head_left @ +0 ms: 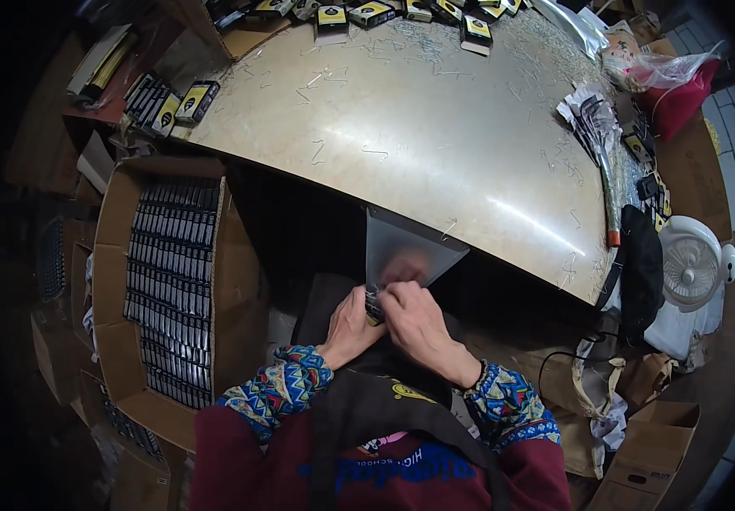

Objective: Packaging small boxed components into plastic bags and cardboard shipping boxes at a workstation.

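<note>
Close to my body, just in front of the table edge, both hands meet over a small black-and-yellow box (pixel 374 308). My left hand (pixel 350 329) is closed around its side, thumb up. The fingers of my right hand (pixel 423 324) are curled and pinched at the box's upper end; they hide whatever lies between them. Beyond my hands, a grey, shiny sheet (pixel 414 249) slopes down from the edge of the metal table (pixel 436 128) and mirrors a hand. A bent wire hook (pixel 448 228) lies at the table edge near that sheet.
Many wire hooks (pixel 376 153) are scattered over the table. Small black-and-yellow boxes (pixel 372 14) line its far side, more (pixel 196 101) at its left corner. A carton (pixel 112 281) packed with rows of boxes stands left. A white fan (pixel 689 262) is at right.
</note>
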Demonstrator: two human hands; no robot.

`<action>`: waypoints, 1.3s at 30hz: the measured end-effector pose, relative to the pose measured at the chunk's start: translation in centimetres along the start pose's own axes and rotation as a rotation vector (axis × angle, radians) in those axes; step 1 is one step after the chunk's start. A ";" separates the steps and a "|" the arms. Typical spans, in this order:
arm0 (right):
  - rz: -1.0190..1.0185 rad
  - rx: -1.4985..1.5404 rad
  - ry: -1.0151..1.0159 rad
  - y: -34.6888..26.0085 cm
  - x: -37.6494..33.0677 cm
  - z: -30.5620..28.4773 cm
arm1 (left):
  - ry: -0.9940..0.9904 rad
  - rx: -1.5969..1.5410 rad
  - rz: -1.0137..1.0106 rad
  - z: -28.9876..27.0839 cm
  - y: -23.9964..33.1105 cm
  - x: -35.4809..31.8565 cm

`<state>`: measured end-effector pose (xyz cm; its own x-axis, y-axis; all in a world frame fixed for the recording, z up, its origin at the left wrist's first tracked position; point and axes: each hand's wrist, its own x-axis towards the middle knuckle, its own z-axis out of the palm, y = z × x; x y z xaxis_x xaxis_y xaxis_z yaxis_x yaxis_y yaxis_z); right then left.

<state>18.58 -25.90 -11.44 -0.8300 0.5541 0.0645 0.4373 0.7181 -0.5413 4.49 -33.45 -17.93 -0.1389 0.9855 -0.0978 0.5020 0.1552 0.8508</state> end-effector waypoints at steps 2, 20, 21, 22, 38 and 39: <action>-0.019 0.025 0.131 -0.1 0.1 0.1 | 0.021 0.005 0.044 0.2 -0.8 0.0; 0.321 0.270 0.264 1.6 3.2 -8.3 | 0.224 0.091 0.343 -4.4 5.0 4.2; 0.337 0.316 0.257 1.6 3.4 -8.7 | 0.233 0.091 0.351 -4.7 5.3 4.5; 0.328 0.310 0.261 1.6 3.6 -8.9 | 0.177 0.074 0.267 -5.2 5.6 4.6; -0.009 0.097 0.392 1.8 4.6 -8.6 | 0.132 0.077 0.286 -5.8 7.9 5.7; -0.016 0.097 0.393 1.7 4.7 -8.7 | 0.138 0.080 0.287 -5.7 7.8 5.6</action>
<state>18.46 -18.41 -4.75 -0.6324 0.6757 0.3787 0.3751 0.6949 -0.6135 2.75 -27.16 -8.89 -0.0936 0.9720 0.2157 0.6019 -0.1173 0.7899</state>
